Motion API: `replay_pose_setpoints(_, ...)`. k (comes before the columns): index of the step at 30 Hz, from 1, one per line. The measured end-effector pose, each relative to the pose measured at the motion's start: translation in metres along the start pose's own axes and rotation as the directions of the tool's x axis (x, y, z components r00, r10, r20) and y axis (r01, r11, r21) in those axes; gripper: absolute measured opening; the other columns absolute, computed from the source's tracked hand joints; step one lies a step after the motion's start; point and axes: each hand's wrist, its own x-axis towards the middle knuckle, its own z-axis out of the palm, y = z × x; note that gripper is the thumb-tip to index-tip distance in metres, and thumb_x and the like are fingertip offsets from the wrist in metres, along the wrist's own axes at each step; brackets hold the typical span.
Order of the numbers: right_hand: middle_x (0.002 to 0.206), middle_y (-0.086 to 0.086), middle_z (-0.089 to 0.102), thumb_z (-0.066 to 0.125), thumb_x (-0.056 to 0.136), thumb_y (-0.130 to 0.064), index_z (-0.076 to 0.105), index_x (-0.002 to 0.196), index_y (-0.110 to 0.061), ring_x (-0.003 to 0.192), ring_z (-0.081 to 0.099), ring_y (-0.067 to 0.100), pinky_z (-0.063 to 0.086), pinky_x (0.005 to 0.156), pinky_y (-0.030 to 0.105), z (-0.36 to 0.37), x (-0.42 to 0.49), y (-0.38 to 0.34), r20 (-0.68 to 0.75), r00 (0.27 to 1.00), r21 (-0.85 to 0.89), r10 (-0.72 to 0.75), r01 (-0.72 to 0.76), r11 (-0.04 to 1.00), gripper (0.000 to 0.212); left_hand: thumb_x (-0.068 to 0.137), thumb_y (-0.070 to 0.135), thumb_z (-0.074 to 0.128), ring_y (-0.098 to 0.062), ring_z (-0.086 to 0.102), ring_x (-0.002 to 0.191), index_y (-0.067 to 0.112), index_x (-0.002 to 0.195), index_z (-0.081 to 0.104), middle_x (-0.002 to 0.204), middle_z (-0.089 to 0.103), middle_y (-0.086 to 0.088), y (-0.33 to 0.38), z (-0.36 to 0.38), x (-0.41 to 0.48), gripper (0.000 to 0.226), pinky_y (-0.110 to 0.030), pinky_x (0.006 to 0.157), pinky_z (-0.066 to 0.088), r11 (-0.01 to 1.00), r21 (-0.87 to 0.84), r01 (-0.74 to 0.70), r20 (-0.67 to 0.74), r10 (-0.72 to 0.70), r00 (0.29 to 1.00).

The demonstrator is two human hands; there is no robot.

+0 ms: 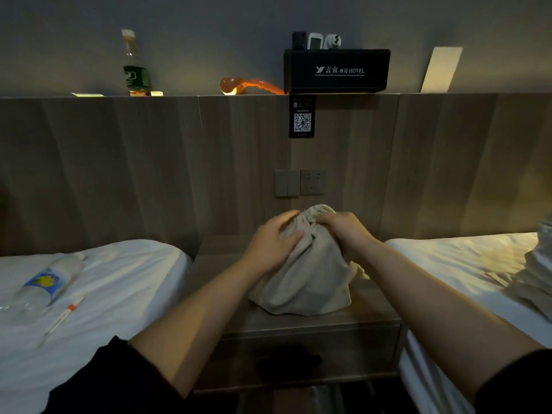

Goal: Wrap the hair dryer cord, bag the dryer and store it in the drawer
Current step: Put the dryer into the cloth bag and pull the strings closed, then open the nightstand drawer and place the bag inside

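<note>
The beige cloth bag (301,276) stands on the bedside table (370,312), centre of the view, bulging as if something bulky fills it; the dryer itself and its cord are hidden, so bagging looks done but that is a judgement from the shape alone. The bag's neck is gathered into tight pleats at its 12 o'clock end, nearest the headboard panel (149,174).

The left hand (270,243) lies on the bag at its 10 o'clock shoulder, fingers spread fairly wide and curved over the cloth, thumb pressed against the side, steadying rather than pinching. The right hand (343,231) sits at 1 o'clock, narrowly curled, fingertips closed on the gathered neck, probably on a drawstring, though no cord can be made out.

So wrapping and bagging appear finished and the neck is nearly or fully cinched. What is left is storage: the drawer front (298,354), below the tabletop at the bag's 6 o'clock, looks closed, and it needs opening before the bag goes in.

Further out, a wall socket (312,182) sits at 12 o'clock above the bag, a plastic bottle (44,283) lies on the bed (119,279) at 9 o'clock, and another bed (463,258) lies at 3 o'clock.
</note>
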Motion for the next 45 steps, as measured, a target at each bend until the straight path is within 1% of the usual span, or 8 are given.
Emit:
replay_pose_setpoints(6, 0.124, 0.000, 0.047, 0.052, 0.090, -0.031, 0.037, 0.138, -0.026, 0.112, 0.048, 0.015, 0.038, 0.094, 0.028, -0.010, -0.007, 0.004, 0.128, 0.879, -0.521, -0.459, 0.453, 0.723, 0.050, 0.089, 0.011, 0.057, -0.014, 0.059, 0.100, 0.011, 0.115, 0.065, 0.109, 0.067, -0.005, -0.011, 0.009, 0.002, 0.027, -0.024, 0.085, 0.044, 0.976, -0.139, 0.165, -0.028, -0.171, 0.985)
replay_pose_setpoints(10, 0.148, -0.003, 0.029, 0.068, 0.072, -0.055, 0.030, 0.141, -0.036, 0.132, 0.031, 0.017, 0.029, 0.110, 0.040, -0.029, -0.008, 0.017, 0.503, 0.841, -0.687, -0.198, 0.528, 0.499, 0.081, 0.090, 0.014, 0.058, -0.014, 0.062, 0.093, 0.009, 0.109, 0.068, 0.102, 0.070, -0.006, -0.018, 0.004, 0.008, 0.023, -0.022, 0.077, 0.048, 0.955, -0.173, 0.239, 0.088, -0.227, 0.970)
replay_pose_setpoints(13, 0.133, -0.013, 0.043, 0.076, 0.066, -0.048, 0.031, 0.139, -0.036, 0.119, 0.042, 0.009, 0.037, 0.101, 0.030, -0.031, -0.009, 0.030, 0.510, 0.850, -0.646, -0.134, 0.481, 0.592, 0.087, 0.090, 0.026, 0.059, -0.015, 0.062, 0.093, 0.012, 0.108, 0.069, 0.096, 0.070, -0.004, -0.021, -0.001, 0.008, 0.025, -0.025, 0.077, 0.049, 0.907, -0.213, 0.362, 0.167, -0.332, 0.928)
replay_pose_setpoints(18, 0.096, -0.005, 0.069, 0.067, 0.079, -0.038, 0.068, 0.102, -0.022, 0.091, 0.062, 0.011, 0.050, 0.080, 0.027, -0.015, -0.014, 0.052, 0.204, 0.931, -0.535, -0.303, 0.365, 0.762, 0.028, 0.092, 0.023, 0.054, -0.017, 0.061, 0.100, 0.011, 0.117, 0.063, 0.111, 0.066, -0.004, -0.028, 0.008, 0.000, 0.029, -0.024, 0.080, 0.049, 0.839, -0.352, 0.415, 0.177, -0.376, 0.910)
replay_pose_setpoints(28, 0.064, -0.011, 0.061, 0.070, 0.079, -0.027, 0.068, 0.072, -0.022, 0.063, 0.056, 0.002, 0.039, 0.054, 0.004, -0.015, -0.036, 0.062, -0.190, 0.850, -0.404, -0.491, 0.388, 0.828, 0.009, 0.094, 0.023, 0.049, -0.008, 0.058, 0.082, 0.013, 0.117, 0.059, 0.092, 0.063, 0.003, -0.017, 0.037, -0.026, 0.027, -0.019, 0.067, 0.049, 0.656, -0.547, 0.520, 0.287, -0.437, 0.852)
replay_pose_setpoints(33, 0.090, -0.008, 0.068, 0.067, 0.081, -0.023, 0.073, 0.097, -0.015, 0.085, 0.060, 0.006, 0.039, 0.069, 0.005, -0.041, -0.060, 0.067, -0.139, 0.857, -0.464, -0.496, 0.386, 0.797, 0.018, 0.095, 0.021, 0.048, -0.007, 0.060, 0.084, 0.009, 0.113, 0.062, 0.100, 0.067, 0.001, -0.001, 0.061, -0.057, 0.026, -0.017, 0.071, 0.050, 0.602, -0.568, 0.561, 0.382, -0.411, 0.828)
replay_pose_setpoints(39, 0.091, -0.006, 0.065, 0.067, 0.083, -0.019, 0.073, 0.101, -0.009, 0.083, 0.060, 0.008, 0.044, 0.076, 0.018, -0.057, -0.101, 0.105, 0.069, 0.929, -0.568, -0.362, 0.335, 0.752, 0.021, 0.098, 0.016, 0.036, -0.021, 0.055, 0.090, 0.000, 0.099, 0.065, 0.098, 0.063, -0.016, -0.048, 0.090, -0.117, 0.033, -0.028, 0.076, 0.042, 0.929, 0.003, 0.369, 0.431, -0.334, 0.838)
replay_pose_setpoints(45, 0.092, 0.004, 0.071, 0.065, 0.085, -0.023, 0.073, 0.100, -0.009, 0.081, 0.061, 0.013, 0.045, 0.075, 0.024, -0.071, -0.126, 0.134, 0.008, 0.962, -0.561, -0.271, 0.229, 0.796, 0.022, 0.096, 0.028, 0.037, -0.032, 0.050, 0.117, 0.013, 0.121, 0.054, 0.128, 0.056, -0.014, -0.103, 0.097, -0.172, 0.033, -0.046, 0.098, 0.040, 0.828, 0.553, 0.094, 0.473, -0.405, 0.782)
